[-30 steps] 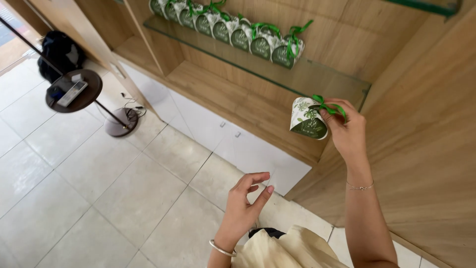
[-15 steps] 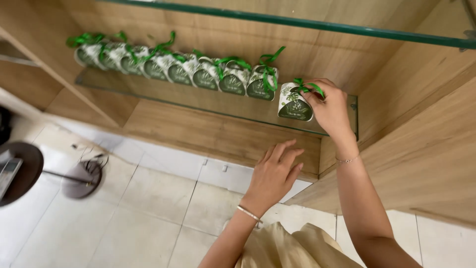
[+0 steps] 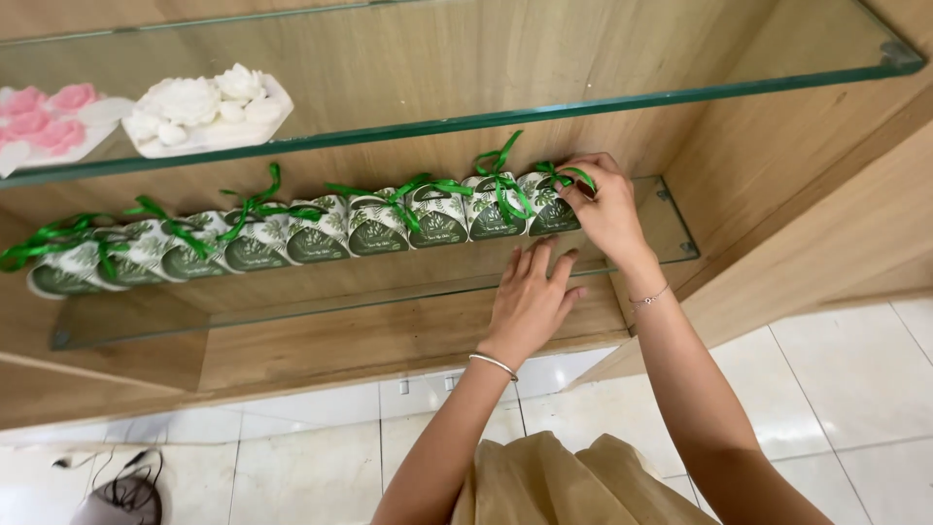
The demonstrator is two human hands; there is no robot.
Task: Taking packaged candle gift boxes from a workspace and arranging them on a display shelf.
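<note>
Small gift box (image 3: 550, 206), white with green leaf print, dark green oval label, green ribbon bow, grasped by right hand (image 3: 607, 209) at right end of box row (image 3: 292, 238) on lower glass shelf (image 3: 671, 228). Left hand (image 3: 530, 301) laid flat, released, on shelf front edge.

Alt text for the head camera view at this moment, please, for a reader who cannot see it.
A person's right hand grips the green ribbon of the last small gift box in a row of white and green gift boxes on a glass shelf, while the left hand rests flat at the shelf's front edge. A higher glass shelf holds white and pink flower-shaped items.
</note>
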